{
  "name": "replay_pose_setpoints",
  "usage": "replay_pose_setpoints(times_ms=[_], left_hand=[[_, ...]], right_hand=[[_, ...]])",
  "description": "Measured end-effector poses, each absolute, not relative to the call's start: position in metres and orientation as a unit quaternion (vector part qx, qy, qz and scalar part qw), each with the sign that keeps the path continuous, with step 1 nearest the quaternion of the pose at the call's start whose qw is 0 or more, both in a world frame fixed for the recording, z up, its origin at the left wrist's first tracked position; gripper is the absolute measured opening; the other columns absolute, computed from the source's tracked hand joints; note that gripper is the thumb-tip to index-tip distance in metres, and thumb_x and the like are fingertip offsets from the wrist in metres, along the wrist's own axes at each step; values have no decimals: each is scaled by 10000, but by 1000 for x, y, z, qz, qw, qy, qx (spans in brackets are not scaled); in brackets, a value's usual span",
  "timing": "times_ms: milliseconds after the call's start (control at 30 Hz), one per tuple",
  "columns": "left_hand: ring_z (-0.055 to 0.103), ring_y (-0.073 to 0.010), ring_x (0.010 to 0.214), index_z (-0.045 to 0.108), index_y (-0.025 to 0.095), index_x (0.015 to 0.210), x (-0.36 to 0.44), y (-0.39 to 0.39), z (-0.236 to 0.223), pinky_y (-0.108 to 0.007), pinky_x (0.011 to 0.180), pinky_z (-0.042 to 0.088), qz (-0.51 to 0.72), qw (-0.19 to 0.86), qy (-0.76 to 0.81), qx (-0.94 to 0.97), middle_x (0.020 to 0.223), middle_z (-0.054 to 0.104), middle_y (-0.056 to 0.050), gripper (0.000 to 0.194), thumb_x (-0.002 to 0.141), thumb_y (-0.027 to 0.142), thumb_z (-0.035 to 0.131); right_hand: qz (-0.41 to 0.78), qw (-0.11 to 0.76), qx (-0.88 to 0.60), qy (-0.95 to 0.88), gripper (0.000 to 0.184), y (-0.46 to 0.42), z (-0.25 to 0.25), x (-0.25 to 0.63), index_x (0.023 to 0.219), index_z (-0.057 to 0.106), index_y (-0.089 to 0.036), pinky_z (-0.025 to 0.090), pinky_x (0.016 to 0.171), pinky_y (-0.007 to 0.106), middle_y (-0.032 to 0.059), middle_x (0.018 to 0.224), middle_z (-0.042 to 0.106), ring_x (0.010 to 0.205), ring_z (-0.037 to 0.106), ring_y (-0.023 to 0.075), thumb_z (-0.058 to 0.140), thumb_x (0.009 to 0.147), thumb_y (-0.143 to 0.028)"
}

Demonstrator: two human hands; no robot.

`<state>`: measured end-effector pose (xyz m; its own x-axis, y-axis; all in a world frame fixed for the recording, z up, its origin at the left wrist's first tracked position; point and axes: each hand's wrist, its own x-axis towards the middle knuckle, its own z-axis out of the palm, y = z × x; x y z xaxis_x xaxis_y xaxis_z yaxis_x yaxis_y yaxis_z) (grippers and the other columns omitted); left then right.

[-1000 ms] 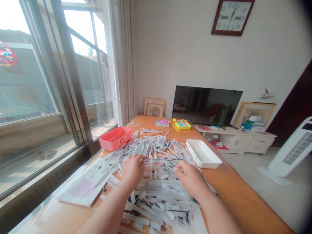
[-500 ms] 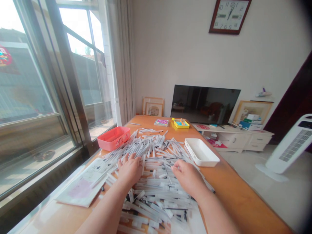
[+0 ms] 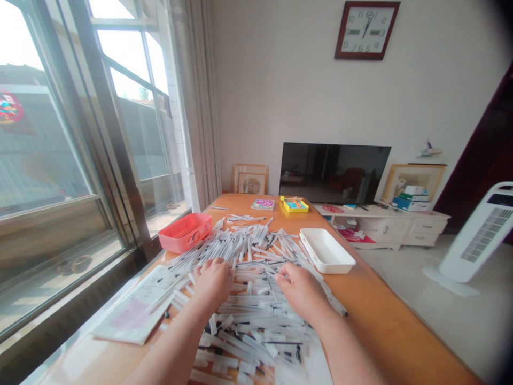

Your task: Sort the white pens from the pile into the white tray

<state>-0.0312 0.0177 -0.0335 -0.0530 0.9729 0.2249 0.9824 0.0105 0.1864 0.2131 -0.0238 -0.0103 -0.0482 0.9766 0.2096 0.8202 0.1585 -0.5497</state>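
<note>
Well, left hand [image 3: 213, 283]: on the near-left part of the pile, fingers [image 3: 208, 266] curled down onto the pens; whether they grip any cannot be told.
Right hand [image 3: 302, 289]: on the pile's right side, fingers [image 3: 281, 275] drawn loosely together among the pens; no clear grip shows.
Pile: a loose, criss-crossed heap of thin clear-and-white plastic pens [image 3: 248, 326], lying under both hands on the orange wooden tabletop [image 3: 385, 331].
Handling: each pen looks light, stiff and slippery, probably best taken singly by the barrel; the heap seems apt to shift.
Room: open tabletop lies right of the pile.
Around the pile: a white rectangular plastic tray [image 3: 326, 251] just beyond its right side; a coral-pink plastic box [image 3: 185, 233] past its far-left corner; printed paper sheets [image 3: 132, 315] at its left edge.
</note>
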Motion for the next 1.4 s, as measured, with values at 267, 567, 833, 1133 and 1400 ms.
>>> replay_pose_setpoints(times_ms=[267, 567, 833, 1133, 1400], left_hand=[[527, -366, 1094, 749, 273, 902, -34, 24, -23, -525, 897, 393, -133, 44, -713, -687, 1147, 630, -131, 362, 891, 409, 414], [545, -348, 1115, 759, 251, 883, -5, 56, -18, -463, 895, 415, -144, 63, -715, -681, 1119, 672, -137, 317, 855, 333, 454], [535, -384, 1126, 762, 197, 849, 3, 79, -27, -518, 940, 364, -150, 61, -718, -676, 1071, 702, -160, 261, 780, 296, 530], [574, -327, 1071, 736, 233, 851, 5, 64, -13, -433, 870, 388, -180, 50, -699, -690, 1073, 694, -121, 279, 863, 338, 478], [596, -197, 874, 684, 233, 826, 18, -1, 7, -284, 721, 374, -289, -88, -556, -775, 904, 674, -33, 200, 874, 366, 542]], right_hand=[[149, 285, -627, -710, 205, -26, -8, 214, 814, 618, -229, 222, 559, 256, 5, 735, 666, 668, 563, 150, 533, 913, -388], [145, 295, -618, -714, 191, -26, -5, 212, 817, 619, -225, 241, 566, 246, 5, 744, 673, 665, 559, 147, 542, 916, -369], [141, 305, -608, -719, 182, -25, -10, 211, 826, 627, -228, 226, 548, 241, -3, 702, 642, 617, 513, 137, 533, 913, -357], [179, 386, -585, -691, 216, -19, -14, 212, 811, 626, -215, 321, 564, 241, 4, 694, 640, 633, 535, 151, 523, 909, -378], [471, 546, -506, -473, 441, -19, -5, 200, 963, 653, -183, 322, 463, 225, 22, 750, 640, 522, 502, 109, 598, 844, -605]])
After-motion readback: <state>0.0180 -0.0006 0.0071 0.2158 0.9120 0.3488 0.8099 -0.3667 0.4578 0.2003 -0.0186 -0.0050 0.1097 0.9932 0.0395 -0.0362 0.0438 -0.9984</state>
